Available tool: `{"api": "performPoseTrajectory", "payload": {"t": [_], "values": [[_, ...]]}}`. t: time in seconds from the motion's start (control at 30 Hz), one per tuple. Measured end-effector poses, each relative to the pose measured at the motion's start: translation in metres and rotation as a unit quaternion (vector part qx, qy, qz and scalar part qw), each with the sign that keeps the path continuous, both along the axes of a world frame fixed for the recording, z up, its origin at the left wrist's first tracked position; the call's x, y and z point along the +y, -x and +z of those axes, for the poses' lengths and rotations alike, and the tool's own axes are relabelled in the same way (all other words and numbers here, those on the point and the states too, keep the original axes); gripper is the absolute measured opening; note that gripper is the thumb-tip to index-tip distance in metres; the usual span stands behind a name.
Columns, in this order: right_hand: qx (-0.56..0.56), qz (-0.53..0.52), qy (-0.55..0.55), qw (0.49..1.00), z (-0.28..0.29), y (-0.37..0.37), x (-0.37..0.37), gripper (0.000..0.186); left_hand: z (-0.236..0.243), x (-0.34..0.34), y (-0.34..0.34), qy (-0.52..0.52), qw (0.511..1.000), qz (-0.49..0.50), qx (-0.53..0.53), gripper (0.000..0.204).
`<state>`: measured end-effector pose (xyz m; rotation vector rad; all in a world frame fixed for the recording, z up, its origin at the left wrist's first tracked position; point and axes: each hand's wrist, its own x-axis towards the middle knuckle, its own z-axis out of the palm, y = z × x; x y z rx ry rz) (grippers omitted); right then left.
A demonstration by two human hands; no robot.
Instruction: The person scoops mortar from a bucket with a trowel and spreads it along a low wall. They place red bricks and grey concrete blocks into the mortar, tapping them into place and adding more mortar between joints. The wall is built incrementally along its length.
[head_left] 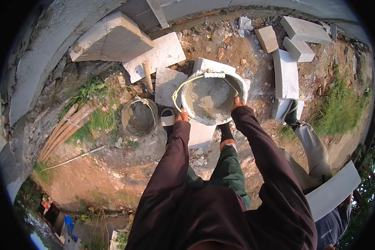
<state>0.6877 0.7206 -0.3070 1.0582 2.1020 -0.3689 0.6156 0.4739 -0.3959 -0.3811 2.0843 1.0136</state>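
Observation:
My left hand (pixel 182 116) grips the left side of a white bucket (pixel 209 120) containing grey wet mortar (pixel 207 100). My right hand (pixel 238 102) holds the bucket's right side, its fingers on the rim. A yellow rope (pixel 178 89) runs along the bucket's upper left side. The bucket is over pale concrete blocks (pixel 200 135) between my feet. A second, smaller bucket (pixel 152 123) with grey material and a rope handle stands to the left, beside my sandal (pixel 167 118).
Concrete blocks (pixel 285 73) lie right and behind; thick slabs (pixel 106 35) lean back left near a wooden stick (pixel 148 75). Bamboo poles (pixel 66 129) and a thin rod (pixel 71 159) lie left. A co-worker (pixel 310 148) on the right carries a pale block (pixel 333 191).

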Motion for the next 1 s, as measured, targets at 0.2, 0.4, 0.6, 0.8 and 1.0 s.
{"api": "performPoseTrajectory", "payload": {"t": [0.2,0.4,0.6,0.8,1.0], "values": [[-0.187,0.089,0.145,0.967,0.015,0.010,-0.067,0.036,0.000,0.000,0.000,-0.064,0.995,0.062,-0.043,0.058],[-0.098,0.132,0.170,0.972,0.051,0.022,0.006,0.047,-0.008,-0.008,0.004,-0.023,0.999,-0.026,-0.032,0.066],[-0.156,-0.056,0.037,0.985,-0.025,0.028,-0.066,0.044,-0.045,-0.013,-0.006,-0.082,0.992,0.065,-0.064,0.050],[-0.132,0.150,0.235,0.951,0.049,-0.003,-0.017,0.050,-0.022,-0.014,0.006,-0.055,0.995,-0.017,-0.084,0.061],[-0.050,0.062,0.069,0.994,-0.006,0.036,-0.028,0.039,-0.033,-0.016,0.000,-0.018,0.999,-0.022,-0.033,0.054]]}}
